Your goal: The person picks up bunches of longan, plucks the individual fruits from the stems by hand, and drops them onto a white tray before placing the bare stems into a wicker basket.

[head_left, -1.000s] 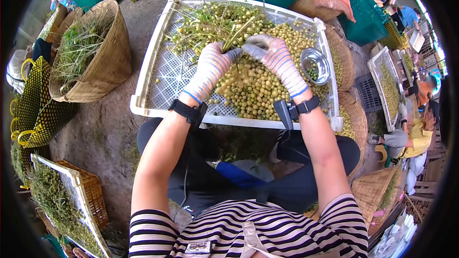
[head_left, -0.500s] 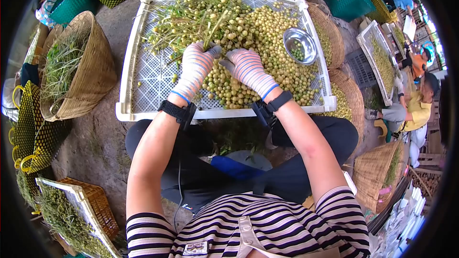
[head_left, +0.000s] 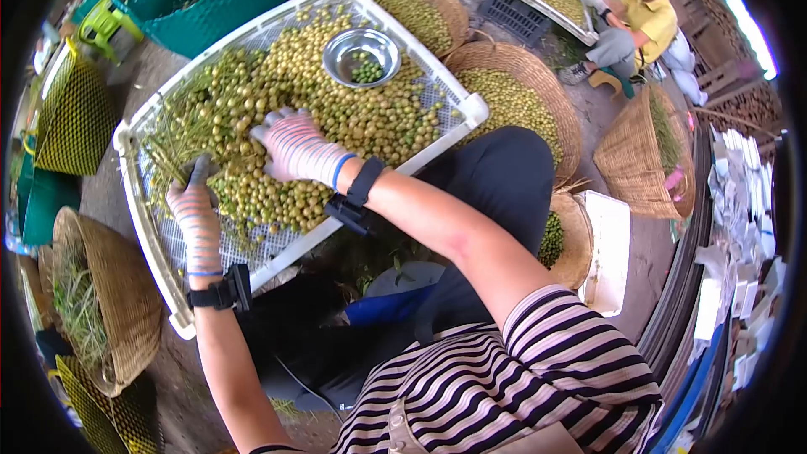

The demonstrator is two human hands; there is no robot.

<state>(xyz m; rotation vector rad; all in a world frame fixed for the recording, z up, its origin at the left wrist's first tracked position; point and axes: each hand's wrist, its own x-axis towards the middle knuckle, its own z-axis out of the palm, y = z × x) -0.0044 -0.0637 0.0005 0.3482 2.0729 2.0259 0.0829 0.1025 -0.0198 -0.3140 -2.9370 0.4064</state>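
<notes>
**Gloved hands working fruit on a tray**

Left hand [head_left: 195,210] is reaching into the left end of the white tray [head_left: 472,109], with fingers curling shut around a bunch of green stems [head_left: 172,141]. Right hand [head_left: 294,147] is lying on the pile of small round fruits [head_left: 370,118] mid-tray, with fingers spread flat and gripping nothing. A metal bowl [head_left: 361,55] holding a few green fruits is sitting on the pile at the far side. A basket [head_left: 504,57] of fruits is standing just beside the tray. Another person [head_left: 647,13] is sitting beyond it.
</notes>
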